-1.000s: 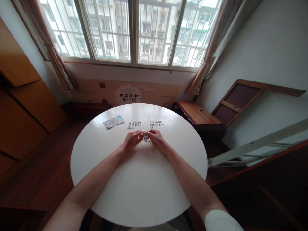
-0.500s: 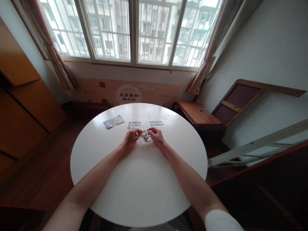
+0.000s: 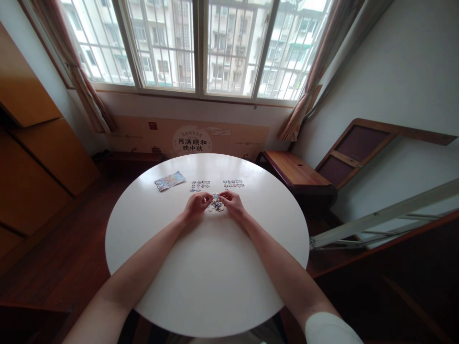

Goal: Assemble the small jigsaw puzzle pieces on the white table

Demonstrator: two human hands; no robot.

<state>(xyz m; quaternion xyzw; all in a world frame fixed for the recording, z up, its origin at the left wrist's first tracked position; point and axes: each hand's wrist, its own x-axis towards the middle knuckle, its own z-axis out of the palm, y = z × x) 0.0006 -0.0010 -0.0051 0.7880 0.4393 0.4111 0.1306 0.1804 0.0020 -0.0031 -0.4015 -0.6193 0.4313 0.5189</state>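
The pile of puzzle pieces [image 3: 217, 206] lies just toward 12 o'clock from the round table's [image 3: 204, 277] middle. Beside it, the left hand [image 3: 200, 202] at 10 and right hand [image 3: 231, 202] at 2 curl, fingertips drawn close; whether either grips a piece, I cannot tell. Two piece groups [image 3: 234, 183] sit beyond, at 11 and 1. A picture sheet [image 3: 169, 181] lies inside the 11 o'clock rim; tabletop stretches between forearms to 6.

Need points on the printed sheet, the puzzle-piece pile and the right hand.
Printed sheet [image 3: 169, 181]: head view, middle of its patterned face.
Puzzle-piece pile [image 3: 217, 206]: head view, middle of the visible heap.
Right hand [image 3: 232, 201]: head view, back of the hand.
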